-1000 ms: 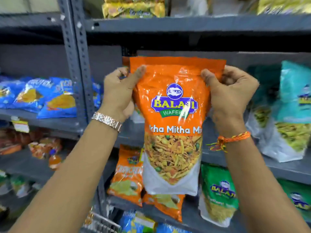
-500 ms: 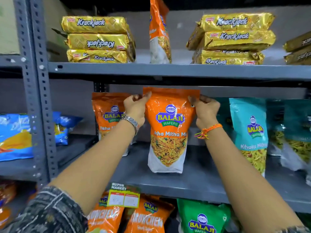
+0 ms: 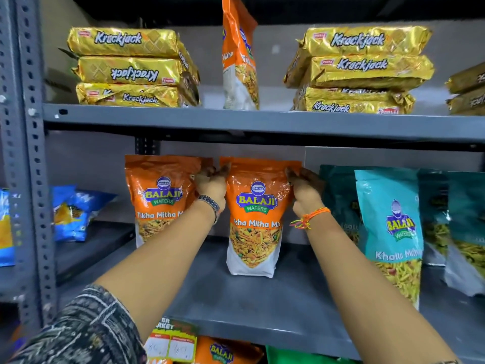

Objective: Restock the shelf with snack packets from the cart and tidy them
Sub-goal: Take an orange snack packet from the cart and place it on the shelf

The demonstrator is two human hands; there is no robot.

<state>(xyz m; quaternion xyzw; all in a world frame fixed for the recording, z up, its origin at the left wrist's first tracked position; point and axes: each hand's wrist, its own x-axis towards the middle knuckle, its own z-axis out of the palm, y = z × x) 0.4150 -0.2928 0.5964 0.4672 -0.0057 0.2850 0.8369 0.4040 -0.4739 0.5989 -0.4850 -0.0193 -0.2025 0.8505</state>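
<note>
Both hands — left hand point(image 3: 211, 183), right hand point(image 3: 304, 187) — pinch the top corners of a glossy orange packet point(image 3: 256, 219), upright on the grey metal shelf point(image 3: 236, 298). A second orange packet point(image 3: 160, 198) stands just left of the grip; three crinkly teal packets point(image 3: 388, 219) stand right.

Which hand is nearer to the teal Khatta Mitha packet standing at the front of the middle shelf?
Right. The right hand grips the top right corner of the orange packet, with the teal packet just beyond it. The left hand holds the opposite corner, farther away.
</note>
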